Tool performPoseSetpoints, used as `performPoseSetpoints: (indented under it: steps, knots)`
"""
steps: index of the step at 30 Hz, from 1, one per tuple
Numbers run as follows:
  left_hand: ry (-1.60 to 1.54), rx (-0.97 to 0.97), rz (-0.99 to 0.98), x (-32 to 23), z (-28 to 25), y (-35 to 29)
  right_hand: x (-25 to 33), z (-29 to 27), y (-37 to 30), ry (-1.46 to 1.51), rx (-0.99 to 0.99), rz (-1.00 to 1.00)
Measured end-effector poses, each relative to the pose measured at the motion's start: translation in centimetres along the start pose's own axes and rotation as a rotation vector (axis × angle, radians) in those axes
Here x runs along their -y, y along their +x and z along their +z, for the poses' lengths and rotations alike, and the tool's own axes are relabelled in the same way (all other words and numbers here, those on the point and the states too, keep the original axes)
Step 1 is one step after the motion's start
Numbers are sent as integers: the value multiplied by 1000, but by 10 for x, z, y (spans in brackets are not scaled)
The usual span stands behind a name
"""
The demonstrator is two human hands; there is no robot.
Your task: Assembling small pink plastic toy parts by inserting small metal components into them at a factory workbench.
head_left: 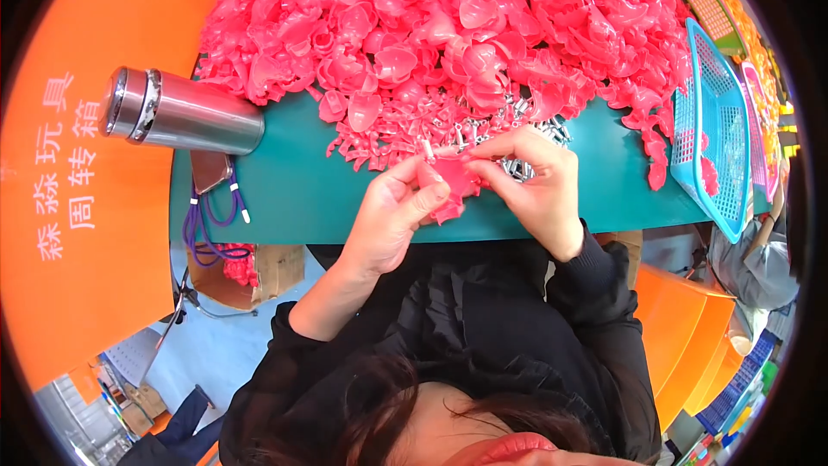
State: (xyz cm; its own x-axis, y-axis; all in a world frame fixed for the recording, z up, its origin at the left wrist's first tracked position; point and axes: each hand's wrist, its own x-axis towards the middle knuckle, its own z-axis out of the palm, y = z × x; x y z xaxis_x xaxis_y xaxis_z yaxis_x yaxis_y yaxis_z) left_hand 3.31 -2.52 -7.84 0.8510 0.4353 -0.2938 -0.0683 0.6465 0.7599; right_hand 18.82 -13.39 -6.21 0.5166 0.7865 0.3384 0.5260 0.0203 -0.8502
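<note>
Over the near edge of the green table, my left hand (386, 214) grips a pink plastic part (459, 183) between thumb and fingers. My right hand (536, 183) pinches at the upper right of that same part; whether a smaller piece sits in its fingertips is hidden. A small silvery pin (428, 150) shows just above my left fingertips, and I cannot tell whether it is attached to the part. Just beyond my hands are small pink pieces (366, 140) and a scatter of metal pins (519, 169).
A big heap of glossy pink shells (405, 22) covers the table's far side. On the left are a steel flask (203, 114), a purple cord (197, 223) and an orange crate (95, 181). A blue basket (723, 134) stands right. Below the table is a cardboard box (276, 280).
</note>
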Motion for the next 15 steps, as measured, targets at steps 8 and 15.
performPoseSetpoints:
  steps: [8,15]
  knots:
    - [4,58,-69,-3,6,-3,2,-6,2,59,-60,-49]
    - [6,97,-44,-8,13,-9,3,-10,-12,357,-60,247]
